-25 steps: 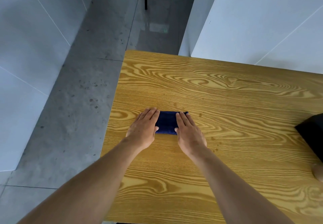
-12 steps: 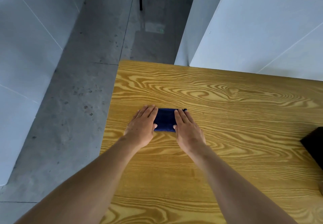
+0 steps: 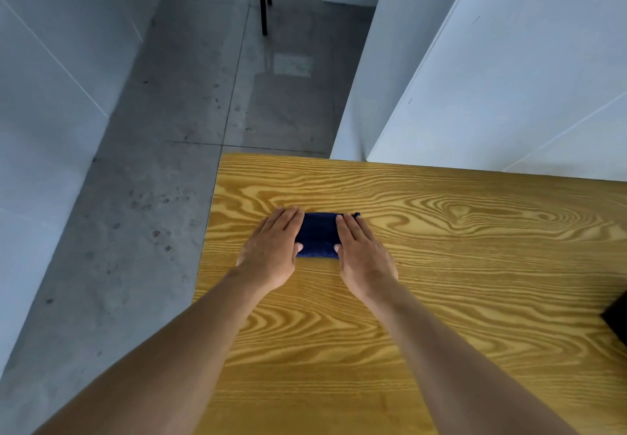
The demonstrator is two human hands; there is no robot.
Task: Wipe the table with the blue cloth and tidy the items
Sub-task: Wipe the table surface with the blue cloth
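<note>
Two flat hands on one folded blue cloth (image 3: pixel 318 235).
My left hand (image 3: pixel 271 248) and right hand (image 3: pixel 363 253) press it with straight fingers, near the wood-grain table's (image 3: pixel 458 299) left edge; its nap is soft, its shape rectangular.

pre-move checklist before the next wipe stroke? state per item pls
1. Folded dark blue cloth lying flat on the yellow wood-grain table: ok.
2. Left hand flat on the cloth's left end, fingers straight: ok.
3. Right hand flat on its right end, fingers straight: ok.
4. Cloth inside the table's left edge: ok, but close to it.
5. Tabletop around the cloth free of obstacles: ok; a black object sits only at the far right edge of view.
6. Surface clean or dirty: cannot tell.
</note>
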